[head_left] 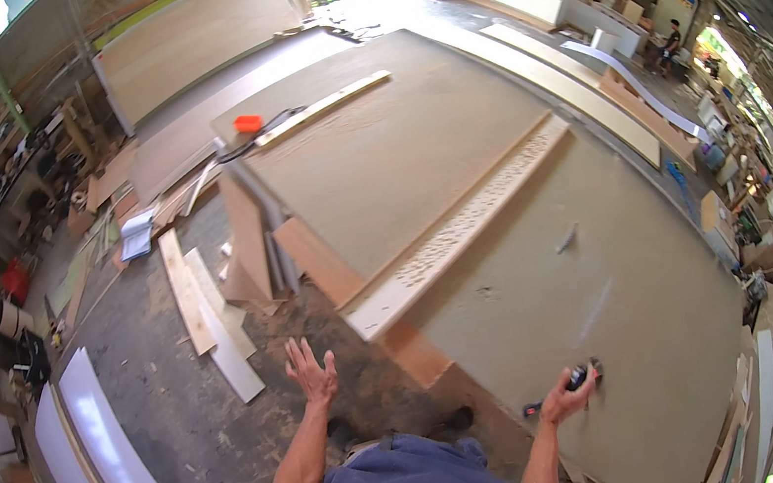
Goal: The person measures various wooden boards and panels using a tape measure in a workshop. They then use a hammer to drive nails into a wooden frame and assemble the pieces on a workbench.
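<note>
My right hand point(566, 399) is wrapped around a black and red cordless drill point(579, 378), low over the near right part of a large grey-brown panel point(647, 243). The fingers cover most of the drill's grip. My left hand point(312, 372) hangs in the air over the floor, left of the panel's edge, its fingers spread and nothing in it. Across the panel lies a long pale wooden board point(465, 230), its top scattered with many small dark bits too small to name. A small bluish-grey piece point(567, 239) rests on the panel beyond the drill.
An orange box point(248, 123) and a wooden strip point(323, 109) lie on the panel's far part. Loose planks point(207, 308) and an open notebook point(137, 235) are at the left. Glossy white sheets point(129, 460) stand near left. A person point(671, 41) is far right.
</note>
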Demonstrator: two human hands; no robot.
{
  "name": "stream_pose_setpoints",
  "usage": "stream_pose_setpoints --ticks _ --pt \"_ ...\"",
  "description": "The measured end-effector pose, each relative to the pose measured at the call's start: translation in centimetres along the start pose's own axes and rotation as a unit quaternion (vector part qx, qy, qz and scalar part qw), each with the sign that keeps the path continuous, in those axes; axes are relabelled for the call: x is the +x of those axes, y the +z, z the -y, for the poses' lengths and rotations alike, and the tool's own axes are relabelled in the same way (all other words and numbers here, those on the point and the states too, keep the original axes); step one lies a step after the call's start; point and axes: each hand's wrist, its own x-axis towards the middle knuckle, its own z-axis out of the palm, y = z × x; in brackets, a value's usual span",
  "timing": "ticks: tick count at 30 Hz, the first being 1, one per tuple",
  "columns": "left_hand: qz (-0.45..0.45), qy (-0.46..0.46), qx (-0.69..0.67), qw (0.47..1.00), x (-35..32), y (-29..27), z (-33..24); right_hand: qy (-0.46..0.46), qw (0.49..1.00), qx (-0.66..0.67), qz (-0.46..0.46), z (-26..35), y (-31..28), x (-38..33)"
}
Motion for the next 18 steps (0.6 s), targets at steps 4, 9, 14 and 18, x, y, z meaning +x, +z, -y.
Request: stream_pose_setpoints --ticks 4,9,14,18 --pt "0.200 -0.172 -0.041 0.964 -7.0 -2.3 18.9 -0.057 0.981 0.152 0.106 14.9 5.4 -8.5" --pt "0.288 -0.411 0.044 0.864 -20.4 -8.0 37.7 -0.114 0.892 0.227 0.374 26.9 11.5 -20.5" --pt "0.007 -0.653 -0.201 0.730 -27.1 -18.2 40.5 -0.297 0.733 0.172 0.587 33.1 16.0 -29.9" --pt "0.003 -0.660 -0.084 0.747 -33.3 -15.8 44.5 -0.357 0.657 0.098 0.656 34.9 20.8 -34.2"
